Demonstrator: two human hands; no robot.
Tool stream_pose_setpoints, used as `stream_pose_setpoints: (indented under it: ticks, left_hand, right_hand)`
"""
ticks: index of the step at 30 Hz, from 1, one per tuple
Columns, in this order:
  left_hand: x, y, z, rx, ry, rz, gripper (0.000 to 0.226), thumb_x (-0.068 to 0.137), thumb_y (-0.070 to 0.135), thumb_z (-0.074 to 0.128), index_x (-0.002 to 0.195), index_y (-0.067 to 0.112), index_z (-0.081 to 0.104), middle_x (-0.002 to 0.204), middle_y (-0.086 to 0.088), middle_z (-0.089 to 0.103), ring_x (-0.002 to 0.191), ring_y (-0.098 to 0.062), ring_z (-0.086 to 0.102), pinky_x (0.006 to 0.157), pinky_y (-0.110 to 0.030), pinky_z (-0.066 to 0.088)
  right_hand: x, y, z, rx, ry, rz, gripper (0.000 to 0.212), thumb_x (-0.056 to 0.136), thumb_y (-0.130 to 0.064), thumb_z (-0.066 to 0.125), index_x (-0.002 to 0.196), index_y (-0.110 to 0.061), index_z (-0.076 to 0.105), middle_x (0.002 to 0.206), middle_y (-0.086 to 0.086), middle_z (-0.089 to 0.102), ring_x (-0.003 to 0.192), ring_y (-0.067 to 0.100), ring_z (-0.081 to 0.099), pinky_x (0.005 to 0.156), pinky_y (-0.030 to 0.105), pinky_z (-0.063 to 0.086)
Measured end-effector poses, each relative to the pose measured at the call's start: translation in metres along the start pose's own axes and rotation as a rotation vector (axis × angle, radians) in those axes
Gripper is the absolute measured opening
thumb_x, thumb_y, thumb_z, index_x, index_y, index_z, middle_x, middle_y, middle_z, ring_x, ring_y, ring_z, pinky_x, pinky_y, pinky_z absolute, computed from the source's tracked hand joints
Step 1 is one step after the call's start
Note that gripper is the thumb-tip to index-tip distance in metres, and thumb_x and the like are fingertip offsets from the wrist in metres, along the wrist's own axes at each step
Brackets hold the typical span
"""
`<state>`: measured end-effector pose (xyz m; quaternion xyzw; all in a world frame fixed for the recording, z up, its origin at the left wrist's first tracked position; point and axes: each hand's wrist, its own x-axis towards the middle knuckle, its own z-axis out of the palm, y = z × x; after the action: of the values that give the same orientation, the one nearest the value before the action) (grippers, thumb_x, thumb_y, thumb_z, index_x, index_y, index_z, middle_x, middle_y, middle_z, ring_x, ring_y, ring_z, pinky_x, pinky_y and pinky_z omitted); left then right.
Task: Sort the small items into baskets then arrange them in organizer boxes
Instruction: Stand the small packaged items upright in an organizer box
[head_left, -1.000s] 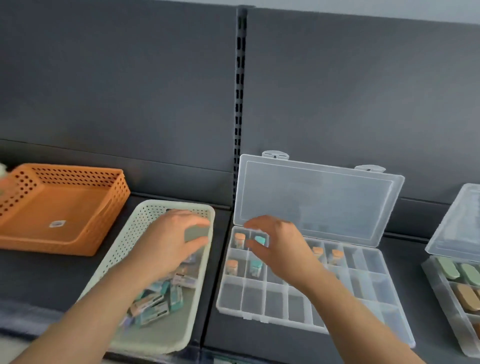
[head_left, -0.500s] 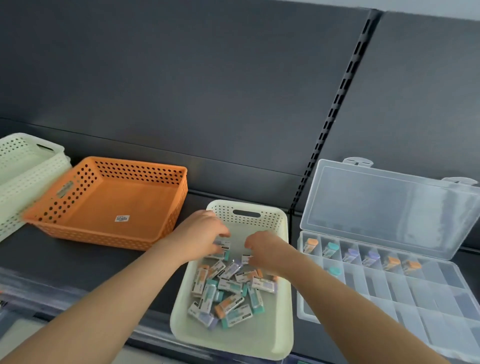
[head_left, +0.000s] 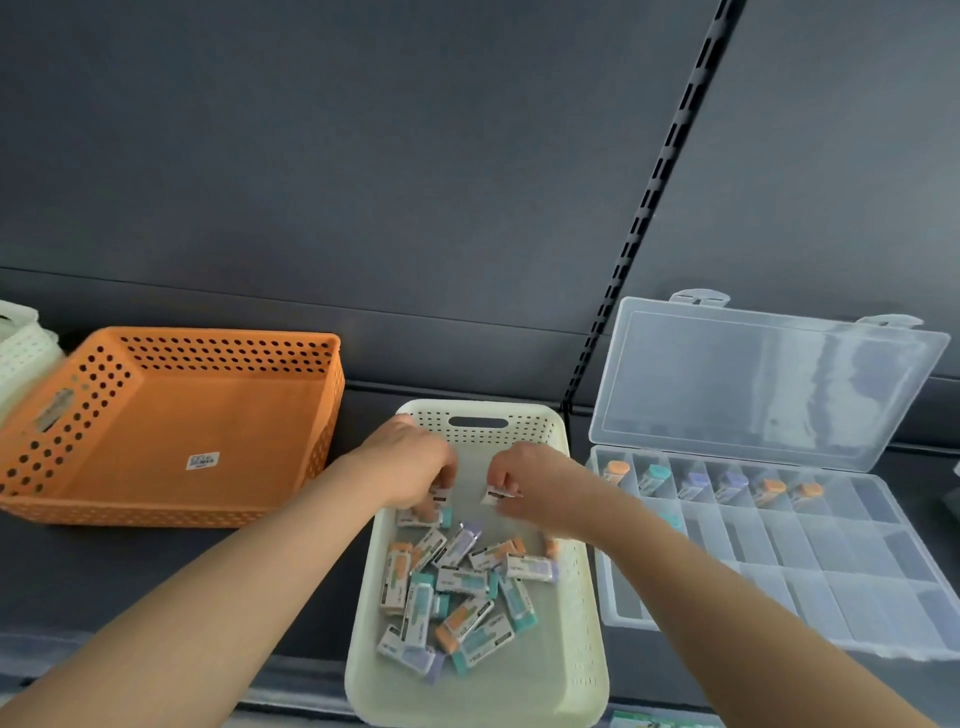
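Beneath both hands sits the cream basket (head_left: 519, 691), holding the loose pile of small items (head_left: 457, 587) — short sleeved blocks with orange, teal and purple ends.

**Hand state.** Your left hand (head_left: 410, 462) is curled down at the far end of the pile, fingertips closed on a second item (head_left: 440, 493); how securely it is held cannot be read. Your right hand (head_left: 535, 483), just beside the left and not touching it, pinches a white-sleeved item (head_left: 496, 496) between thumb and forefinger.

**Surroundings.** To the right of your right hand lies the organizer box (head_left: 779, 571), its lid (head_left: 753, 384) propped open away from you. In the row nearest the lid, six compartments hold one item apiece. One more teal item shows in the next row, close against your right forearm. To the left of your left hand stands the orange basket (head_left: 156, 415), with a white label on its floor.

**Step in hand.** Judged from the layout, this is the pick-up stage of filling the box; most of the pile is yet to be moved.

**Next move.** Carry each item rightward to a compartment not yet filled — one item per compartment, in keeping with the filled row. Hold by the sleeve, lower between the dividers, then release. Your left hand has the longer reach, across the basket rim.
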<state>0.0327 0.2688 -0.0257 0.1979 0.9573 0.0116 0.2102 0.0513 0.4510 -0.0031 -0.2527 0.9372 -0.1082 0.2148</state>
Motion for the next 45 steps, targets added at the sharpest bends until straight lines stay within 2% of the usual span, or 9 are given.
stream_pose_setpoints:
  ticks: [3, 9, 15, 22, 27, 31, 37, 42, 45]
  left_hand:
    - [-0.002, 0.003, -0.005, -0.046, 0.023, 0.023, 0.03, 0.074, 0.041, 0.078, 0.099, 0.029, 0.064, 0.094, 0.01, 0.061, 0.1, -0.017, 0.049, 0.081, -0.031, 0.046]
    - [-0.023, 0.035, -0.004, -0.471, -0.023, 0.085, 0.028, 0.079, 0.038, 0.075, 0.104, 0.026, 0.067, 0.099, 0.01, 0.063, 0.089, -0.008, 0.059, 0.081, -0.031, 0.051]
    - [-0.023, 0.079, 0.021, -0.45, -0.065, 0.049, 0.029, 0.079, 0.037, 0.075, 0.096, 0.015, 0.068, 0.093, -0.002, 0.066, 0.078, -0.016, 0.06, 0.072, -0.035, 0.049]
    - [-0.023, 0.084, 0.022, -0.456, -0.038, -0.002, 0.018, 0.079, 0.037, 0.075, 0.082, 0.022, 0.067, 0.081, 0.007, 0.065, 0.07, -0.013, 0.061, 0.061, -0.028, 0.045]
    - [-0.028, 0.086, 0.003, -0.545, 0.166, -0.016, 0.032, 0.091, 0.039, 0.06, 0.077, 0.011, 0.056, 0.064, 0.003, 0.054, 0.051, -0.012, 0.043, 0.054, -0.029, 0.035]
    - [-0.025, 0.118, -0.02, -0.545, 0.293, 0.031, 0.026, 0.102, 0.036, 0.036, 0.093, 0.018, 0.052, 0.077, 0.005, 0.055, 0.067, -0.014, 0.049, 0.065, -0.03, 0.041]
    - [0.006, 0.195, -0.039, -0.673, 0.372, 0.199, 0.023, 0.102, 0.03, 0.039, 0.113, 0.029, 0.059, 0.102, 0.017, 0.061, 0.103, -0.006, 0.047, 0.09, -0.024, 0.041]
    - [0.042, 0.248, -0.043, -0.756, 0.426, 0.245, 0.022, 0.097, 0.026, 0.055, 0.116, 0.027, 0.065, 0.105, 0.007, 0.057, 0.093, -0.006, 0.058, 0.084, -0.019, 0.045]
    - [0.061, 0.273, -0.043, -0.779, 0.475, 0.216, 0.02, 0.093, 0.02, 0.062, 0.111, 0.023, 0.068, 0.098, 0.006, 0.064, 0.089, -0.01, 0.062, 0.081, -0.023, 0.049]
  right_hand:
    - [-0.016, 0.011, -0.01, 0.18, 0.124, 0.014, 0.014, 0.088, -0.016, 0.061, 0.078, -0.024, 0.056, 0.085, -0.006, 0.054, 0.079, 0.015, 0.052, 0.068, 0.024, 0.044]
    - [-0.051, 0.034, -0.018, 0.367, 0.265, 0.059, 0.015, 0.091, -0.022, 0.06, 0.103, -0.02, 0.069, 0.088, -0.014, 0.065, 0.075, -0.001, 0.059, 0.067, 0.01, 0.046]
    - [-0.073, 0.052, -0.01, 0.482, 0.315, 0.113, 0.016, 0.091, -0.022, 0.061, 0.104, -0.024, 0.07, 0.087, -0.016, 0.066, 0.073, 0.002, 0.061, 0.067, 0.016, 0.05]
    - [-0.086, 0.066, -0.001, 0.507, 0.332, 0.078, 0.012, 0.092, -0.018, 0.06, 0.094, -0.021, 0.07, 0.071, -0.018, 0.058, 0.061, -0.005, 0.052, 0.058, 0.009, 0.038]
    - [-0.105, 0.096, -0.005, 0.452, 0.353, 0.173, 0.019, 0.094, -0.016, 0.05, 0.098, -0.009, 0.067, 0.077, 0.004, 0.066, 0.057, 0.017, 0.055, 0.059, 0.028, 0.05]
    - [-0.13, 0.138, -0.01, 0.459, 0.455, 0.284, 0.025, 0.092, -0.013, 0.053, 0.111, -0.025, 0.064, 0.069, -0.018, 0.051, 0.059, 0.005, 0.051, 0.054, 0.009, 0.041]
    - [-0.173, 0.217, -0.013, 0.471, 0.654, 0.468, 0.015, 0.086, -0.012, 0.06, 0.098, -0.021, 0.057, 0.081, -0.001, 0.067, 0.07, 0.024, 0.064, 0.062, 0.033, 0.052]
    - [-0.196, 0.274, -0.014, 0.356, 0.703, 0.514, 0.017, 0.092, -0.008, 0.055, 0.106, -0.014, 0.063, 0.089, 0.0, 0.063, 0.068, 0.009, 0.053, 0.056, 0.011, 0.037]
    - [-0.197, 0.295, -0.01, 0.329, 0.651, 0.456, 0.019, 0.093, -0.008, 0.054, 0.101, -0.015, 0.069, 0.092, 0.003, 0.067, 0.073, 0.015, 0.059, 0.062, 0.016, 0.044]
